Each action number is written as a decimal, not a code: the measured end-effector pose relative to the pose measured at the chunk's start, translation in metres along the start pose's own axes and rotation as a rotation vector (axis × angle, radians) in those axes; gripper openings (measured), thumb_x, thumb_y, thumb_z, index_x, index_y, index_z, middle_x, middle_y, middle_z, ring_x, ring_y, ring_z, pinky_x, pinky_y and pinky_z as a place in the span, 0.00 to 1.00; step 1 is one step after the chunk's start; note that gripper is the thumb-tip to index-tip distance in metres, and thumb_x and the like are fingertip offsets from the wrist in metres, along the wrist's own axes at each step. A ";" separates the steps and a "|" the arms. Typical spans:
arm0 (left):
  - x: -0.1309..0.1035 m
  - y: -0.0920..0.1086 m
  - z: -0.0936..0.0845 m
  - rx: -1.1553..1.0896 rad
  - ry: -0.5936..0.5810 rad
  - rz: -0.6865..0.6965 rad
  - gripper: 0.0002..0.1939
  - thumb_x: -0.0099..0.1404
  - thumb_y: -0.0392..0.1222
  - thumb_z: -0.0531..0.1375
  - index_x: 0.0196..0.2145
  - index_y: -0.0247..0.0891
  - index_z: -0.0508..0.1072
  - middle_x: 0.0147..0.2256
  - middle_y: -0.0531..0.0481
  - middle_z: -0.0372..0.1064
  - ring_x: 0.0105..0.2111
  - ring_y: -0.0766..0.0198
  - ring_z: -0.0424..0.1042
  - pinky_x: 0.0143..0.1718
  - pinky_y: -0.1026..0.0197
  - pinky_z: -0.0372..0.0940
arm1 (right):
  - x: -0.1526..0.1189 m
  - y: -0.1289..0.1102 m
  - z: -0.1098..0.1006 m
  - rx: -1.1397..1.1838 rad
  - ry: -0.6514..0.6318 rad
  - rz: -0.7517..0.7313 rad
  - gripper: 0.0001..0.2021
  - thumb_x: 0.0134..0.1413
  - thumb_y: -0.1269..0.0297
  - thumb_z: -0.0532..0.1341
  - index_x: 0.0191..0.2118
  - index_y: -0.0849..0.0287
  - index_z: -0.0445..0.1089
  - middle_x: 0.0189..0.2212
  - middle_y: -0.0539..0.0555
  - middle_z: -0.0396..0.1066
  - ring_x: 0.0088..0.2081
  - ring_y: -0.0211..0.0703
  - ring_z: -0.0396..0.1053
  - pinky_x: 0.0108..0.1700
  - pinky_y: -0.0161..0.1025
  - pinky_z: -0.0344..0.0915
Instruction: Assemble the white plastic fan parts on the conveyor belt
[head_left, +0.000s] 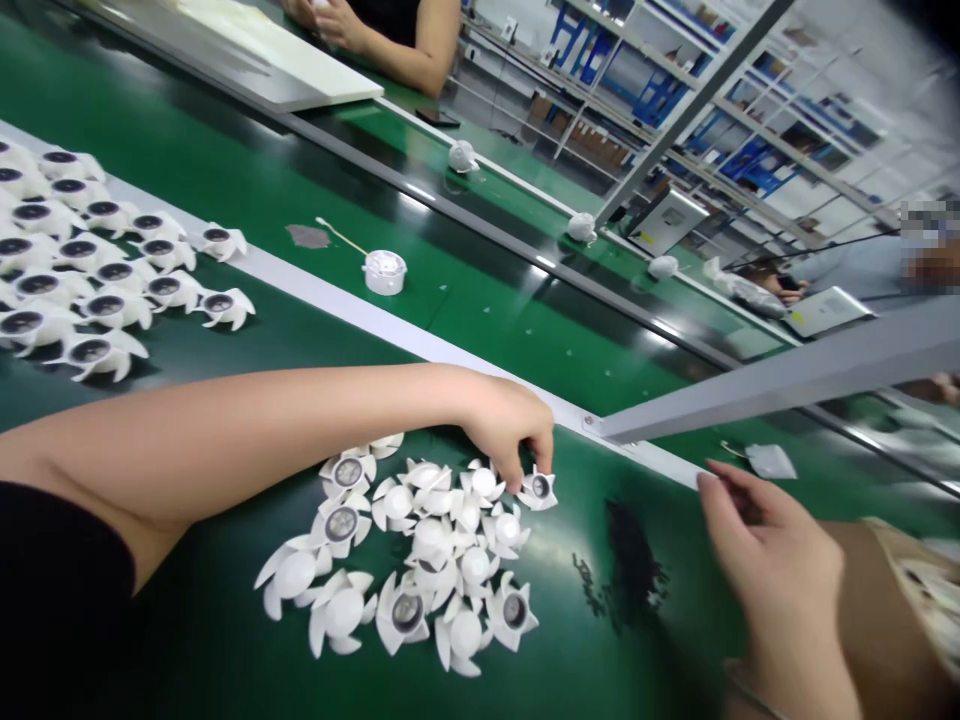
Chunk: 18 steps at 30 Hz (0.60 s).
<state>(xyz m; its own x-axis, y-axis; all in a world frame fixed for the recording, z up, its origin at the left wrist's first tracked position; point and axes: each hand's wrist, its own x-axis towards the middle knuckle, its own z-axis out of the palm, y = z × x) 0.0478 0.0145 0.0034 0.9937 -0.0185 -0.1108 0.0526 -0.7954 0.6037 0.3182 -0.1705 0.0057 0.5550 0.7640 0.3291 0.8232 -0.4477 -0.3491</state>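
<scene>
My left hand (514,415) reaches across the green work surface, its thumb and fingers closed on the edge of a small white fan impeller (540,488) with a dark ring in its hub. This impeller lies at the right edge of a loose pile of white fan impellers (431,540), some hub-side up and others turned over. Over on the right, my right hand (780,560) is held above the surface with thumb and forefinger tips brought together. Whatever may be between those tips is too small to make out. Small black pieces (634,560) lie scattered between my hands.
More impellers (112,270) stand in rows at left. A metal strip (337,300) borders a green conveyor belt (480,300) carrying a round white housing (385,272) with a wire. A slanted post (750,390) rises ahead; a cardboard box (862,590) is at right. Co-workers sit across.
</scene>
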 end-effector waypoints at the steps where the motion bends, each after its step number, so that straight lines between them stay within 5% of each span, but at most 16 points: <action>1: 0.000 0.000 -0.001 -0.004 0.003 0.001 0.20 0.55 0.46 0.69 0.47 0.48 0.79 0.44 0.52 0.75 0.42 0.60 0.71 0.40 0.63 0.59 | 0.007 0.012 0.005 0.022 -0.012 0.109 0.21 0.52 0.49 0.62 0.45 0.59 0.78 0.30 0.56 0.75 0.32 0.51 0.72 0.38 0.47 0.67; 4: -0.001 -0.001 -0.002 -0.012 0.009 0.003 0.20 0.55 0.46 0.69 0.47 0.47 0.79 0.45 0.51 0.74 0.44 0.60 0.71 0.39 0.64 0.59 | 0.019 0.039 0.024 0.086 -0.042 0.222 0.25 0.50 0.49 0.61 0.46 0.65 0.77 0.30 0.58 0.75 0.30 0.49 0.71 0.35 0.45 0.68; 10: -0.002 -0.002 -0.001 -0.020 0.030 -0.005 0.22 0.55 0.47 0.70 0.48 0.47 0.79 0.45 0.51 0.73 0.45 0.61 0.71 0.41 0.64 0.60 | 0.035 0.056 0.055 0.036 0.044 0.187 0.30 0.53 0.55 0.57 0.57 0.70 0.68 0.40 0.63 0.74 0.29 0.46 0.68 0.36 0.44 0.67; 15: -0.003 -0.001 -0.001 -0.034 0.023 -0.013 0.22 0.55 0.47 0.70 0.48 0.47 0.79 0.46 0.51 0.72 0.45 0.61 0.71 0.40 0.65 0.60 | 0.072 0.061 0.065 -0.088 0.074 0.169 0.30 0.53 0.63 0.56 0.62 0.65 0.63 0.46 0.63 0.71 0.42 0.54 0.69 0.47 0.50 0.65; 18: -0.002 -0.001 -0.002 -0.023 0.021 -0.004 0.21 0.56 0.48 0.70 0.48 0.47 0.79 0.45 0.51 0.72 0.46 0.60 0.70 0.41 0.65 0.59 | 0.094 0.066 0.070 -0.150 0.026 0.229 0.29 0.53 0.60 0.57 0.61 0.63 0.67 0.42 0.63 0.74 0.43 0.60 0.70 0.46 0.53 0.65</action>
<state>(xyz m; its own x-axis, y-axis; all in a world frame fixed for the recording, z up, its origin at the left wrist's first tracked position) 0.0458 0.0165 0.0041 0.9953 -0.0021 -0.0971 0.0590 -0.7812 0.6215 0.4163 -0.0960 -0.0482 0.7301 0.6233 0.2799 0.6832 -0.6729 -0.2836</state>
